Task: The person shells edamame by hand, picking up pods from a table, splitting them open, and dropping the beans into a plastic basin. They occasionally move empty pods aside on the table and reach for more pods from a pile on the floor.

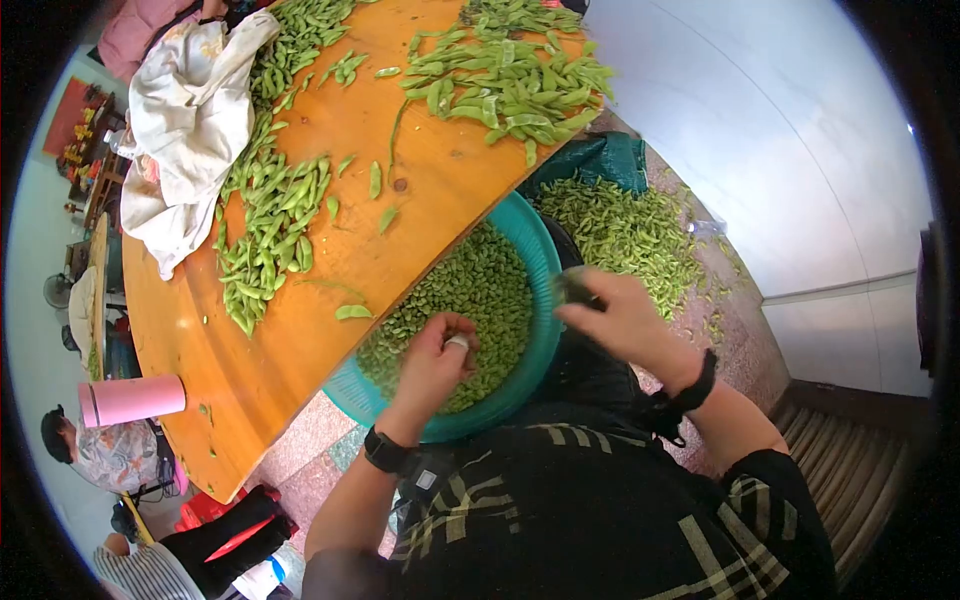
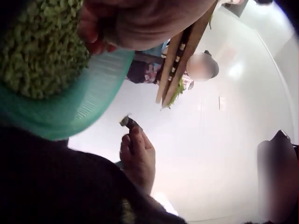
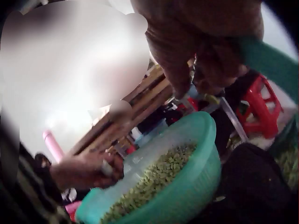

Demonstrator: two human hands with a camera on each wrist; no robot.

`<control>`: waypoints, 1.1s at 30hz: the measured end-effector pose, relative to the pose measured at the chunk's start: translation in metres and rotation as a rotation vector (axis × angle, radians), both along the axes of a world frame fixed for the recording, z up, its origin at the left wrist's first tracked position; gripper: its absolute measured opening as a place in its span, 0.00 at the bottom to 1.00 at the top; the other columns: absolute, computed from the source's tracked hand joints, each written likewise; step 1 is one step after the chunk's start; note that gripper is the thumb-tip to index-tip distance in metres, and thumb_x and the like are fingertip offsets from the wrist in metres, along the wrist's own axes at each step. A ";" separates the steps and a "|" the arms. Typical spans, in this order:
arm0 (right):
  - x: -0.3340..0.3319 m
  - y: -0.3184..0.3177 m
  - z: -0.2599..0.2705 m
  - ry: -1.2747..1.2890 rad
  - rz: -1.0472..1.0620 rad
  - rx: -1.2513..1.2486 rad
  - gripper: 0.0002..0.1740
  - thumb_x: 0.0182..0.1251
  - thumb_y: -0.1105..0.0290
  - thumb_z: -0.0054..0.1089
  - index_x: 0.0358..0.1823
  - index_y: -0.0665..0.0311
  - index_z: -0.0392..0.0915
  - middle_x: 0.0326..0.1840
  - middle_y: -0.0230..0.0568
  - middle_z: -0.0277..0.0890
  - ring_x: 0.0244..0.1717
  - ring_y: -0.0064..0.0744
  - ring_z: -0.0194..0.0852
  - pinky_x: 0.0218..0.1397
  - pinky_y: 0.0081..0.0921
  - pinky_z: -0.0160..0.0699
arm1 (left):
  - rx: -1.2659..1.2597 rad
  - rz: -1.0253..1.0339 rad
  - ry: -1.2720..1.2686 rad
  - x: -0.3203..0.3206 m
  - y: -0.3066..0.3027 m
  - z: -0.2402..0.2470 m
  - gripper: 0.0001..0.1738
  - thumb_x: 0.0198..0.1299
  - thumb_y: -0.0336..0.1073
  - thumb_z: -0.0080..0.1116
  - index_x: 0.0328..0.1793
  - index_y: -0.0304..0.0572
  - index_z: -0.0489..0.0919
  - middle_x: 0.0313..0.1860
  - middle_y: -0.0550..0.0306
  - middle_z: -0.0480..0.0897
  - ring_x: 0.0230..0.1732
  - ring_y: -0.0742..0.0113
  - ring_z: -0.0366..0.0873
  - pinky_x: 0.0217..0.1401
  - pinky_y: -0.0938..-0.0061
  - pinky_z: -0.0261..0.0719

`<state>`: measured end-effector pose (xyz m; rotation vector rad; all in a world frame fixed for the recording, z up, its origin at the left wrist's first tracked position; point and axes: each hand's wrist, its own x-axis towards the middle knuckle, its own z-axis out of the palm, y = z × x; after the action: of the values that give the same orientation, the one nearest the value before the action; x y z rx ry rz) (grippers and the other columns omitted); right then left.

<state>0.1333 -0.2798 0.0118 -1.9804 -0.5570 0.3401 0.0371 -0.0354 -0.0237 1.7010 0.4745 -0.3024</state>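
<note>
My left hand hangs over a green plastic basin with its fingers curled and a white band around one finger. Whatever lies inside that palm is hidden. Shelled green beans fill much of the basin, which sits at my lap, partly under the table edge. My right hand is beyond the basin's right rim, pinching a dark green pod between thumb and fingers. The pod blurs in the head view. In the right wrist view, the left hand shows low over the basin's near side.
Unshelled pods lie in heaps on the wooden table, beside a white cloth and a pink cup. Green pods or husks cover the floor by a dark green sack. A red stool stands nearby.
</note>
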 end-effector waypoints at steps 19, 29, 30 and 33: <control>-0.020 0.030 -0.017 -0.098 0.152 0.015 0.10 0.56 0.72 0.59 0.33 0.68 0.67 0.25 0.56 0.72 0.32 0.61 0.74 0.31 0.44 0.72 | -0.132 -0.199 -0.076 0.028 -0.048 0.019 0.17 0.59 0.24 0.42 0.55 0.33 0.70 0.35 0.56 0.79 0.28 0.72 0.75 0.30 0.76 0.74; -0.016 0.033 -0.026 -0.134 0.118 0.146 0.10 0.56 0.72 0.59 0.36 0.67 0.70 0.29 0.54 0.74 0.35 0.59 0.76 0.33 0.44 0.75 | -0.194 -0.164 -0.007 0.045 -0.044 0.022 0.23 0.57 0.21 0.38 0.61 0.32 0.67 0.41 0.54 0.79 0.30 0.72 0.76 0.32 0.77 0.77; -0.014 0.031 -0.026 -0.175 0.127 0.079 0.09 0.56 0.72 0.59 0.36 0.67 0.70 0.29 0.54 0.75 0.34 0.59 0.76 0.34 0.45 0.75 | -0.265 -0.178 0.007 0.046 -0.044 0.023 0.24 0.57 0.21 0.38 0.61 0.31 0.67 0.41 0.53 0.80 0.30 0.72 0.77 0.32 0.77 0.77; -0.011 0.027 -0.021 -0.206 0.133 0.005 0.09 0.56 0.72 0.59 0.36 0.66 0.71 0.29 0.53 0.75 0.34 0.59 0.76 0.34 0.45 0.76 | -0.275 -0.216 0.020 0.048 -0.043 0.020 0.23 0.56 0.20 0.38 0.59 0.32 0.70 0.41 0.53 0.80 0.28 0.70 0.77 0.32 0.76 0.78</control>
<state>0.1223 -0.2524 -0.0091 -1.9909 -0.8221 0.2172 0.0850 -0.0783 -0.0034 1.4815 0.2497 -0.5179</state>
